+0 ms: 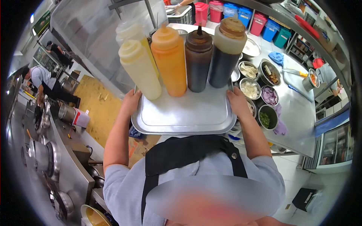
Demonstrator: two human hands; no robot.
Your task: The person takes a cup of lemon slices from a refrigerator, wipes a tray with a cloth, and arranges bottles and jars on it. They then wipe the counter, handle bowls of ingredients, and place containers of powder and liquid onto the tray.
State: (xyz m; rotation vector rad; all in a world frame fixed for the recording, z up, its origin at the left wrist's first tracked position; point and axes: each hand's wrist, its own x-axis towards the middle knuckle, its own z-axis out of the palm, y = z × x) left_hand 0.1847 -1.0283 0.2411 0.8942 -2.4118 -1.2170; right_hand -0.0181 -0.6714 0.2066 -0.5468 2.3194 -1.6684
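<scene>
A metal tray point(183, 116) is held in front of my chest. My left hand point(131, 103) is closed on its left edge and my right hand point(237, 102) on its right edge; the fingers pass partly out of sight under the rim. Squeeze bottles stand on the far part of the tray: a pale cream one point(141, 71), an orange one point(169, 66), a dark brown one point(198, 66) with a pointed tip, and one of dark sauce point(224, 60) with a brown-stained cap. Another with yellow contents point(132, 32) is partly hidden behind the cream bottle.
On the right, a steel table point(298, 124) carries bowls, including chopped red onion point(269, 95) and greens point(266, 118). A knife with a yellow handle point(296, 72) lies on a board. A stove counter point(75, 180) with pots runs along the left, where a co-worker point(43, 81) stands.
</scene>
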